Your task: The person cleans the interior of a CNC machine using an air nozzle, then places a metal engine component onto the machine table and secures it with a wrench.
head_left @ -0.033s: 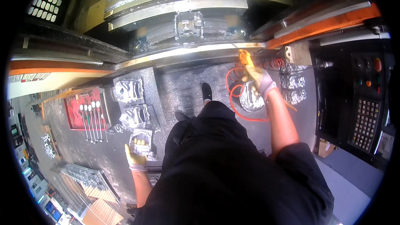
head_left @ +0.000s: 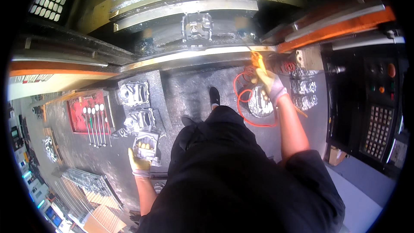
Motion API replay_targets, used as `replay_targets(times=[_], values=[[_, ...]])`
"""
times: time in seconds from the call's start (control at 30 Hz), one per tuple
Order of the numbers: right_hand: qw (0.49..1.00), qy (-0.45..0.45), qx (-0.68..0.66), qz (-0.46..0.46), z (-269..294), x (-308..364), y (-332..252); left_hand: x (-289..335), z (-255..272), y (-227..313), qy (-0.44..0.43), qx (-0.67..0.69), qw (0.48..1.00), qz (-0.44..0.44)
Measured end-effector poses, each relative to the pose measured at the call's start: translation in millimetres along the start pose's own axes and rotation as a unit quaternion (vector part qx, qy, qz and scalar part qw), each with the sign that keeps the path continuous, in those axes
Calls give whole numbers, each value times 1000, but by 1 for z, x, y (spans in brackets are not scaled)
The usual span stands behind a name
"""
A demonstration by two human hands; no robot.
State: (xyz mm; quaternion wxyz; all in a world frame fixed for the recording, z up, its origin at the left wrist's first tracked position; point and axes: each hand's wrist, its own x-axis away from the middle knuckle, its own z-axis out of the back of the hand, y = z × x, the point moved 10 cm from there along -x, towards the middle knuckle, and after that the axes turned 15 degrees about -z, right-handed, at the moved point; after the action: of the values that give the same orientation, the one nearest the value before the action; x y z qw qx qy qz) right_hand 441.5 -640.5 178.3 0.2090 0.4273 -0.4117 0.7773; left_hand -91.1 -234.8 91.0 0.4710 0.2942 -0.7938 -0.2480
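Observation:
My left hand (head_left: 139,164), in a pale work glove, grips an aluminium housing casting (head_left: 152,139) at the lower left. Its fingertips show inside the casting's opening and its thumb lies along the outside. My right hand (head_left: 270,83), also gloved, is closed around an orange air blow gun (head_left: 258,62), whose nozzle points at the machine's front ledge. A red coiled hose (head_left: 237,87) hangs beside that hand. Under the right hand lies a round-edged metal casting (head_left: 259,107), partly covered by it. Another housing casting (head_left: 197,29) sits inside the machine opening.
Two housing castings (head_left: 134,93) stand on a bench at the left, beside a red tray (head_left: 77,118) with several dial gauges (head_left: 95,110). More castings (head_left: 305,87) lie at the right, next to a control panel (head_left: 379,103). Below is a wire rack (head_left: 88,185).
The casting in my left hand has shifted up slightly. My right hand keeps its hold on the blow gun, nearly in the same place.

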Motion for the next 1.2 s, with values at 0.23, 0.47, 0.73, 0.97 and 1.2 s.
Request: replay_targets(times=[0.23, 0.47, 0.73, 0.97, 1.2], values=[[958, -260, 87, 83, -73, 6, -12, -28, -19, 33, 141, -55, 981, -122], [819, -379, 428, 49, -153, 26, -25, 63, -41, 149, 163, -197, 924, -283], [756, -514, 388, 113, -218, 57, -82, 145, -110, 188, 114, -484, 813, -302], [746, -421, 509, 88, -223, 13, -56, 135, -94, 158, 73, -271, 923, -262], [805, -408, 426, 65, -215, -1, -16, 110, -82, 159, 95, -253, 912, -309]])
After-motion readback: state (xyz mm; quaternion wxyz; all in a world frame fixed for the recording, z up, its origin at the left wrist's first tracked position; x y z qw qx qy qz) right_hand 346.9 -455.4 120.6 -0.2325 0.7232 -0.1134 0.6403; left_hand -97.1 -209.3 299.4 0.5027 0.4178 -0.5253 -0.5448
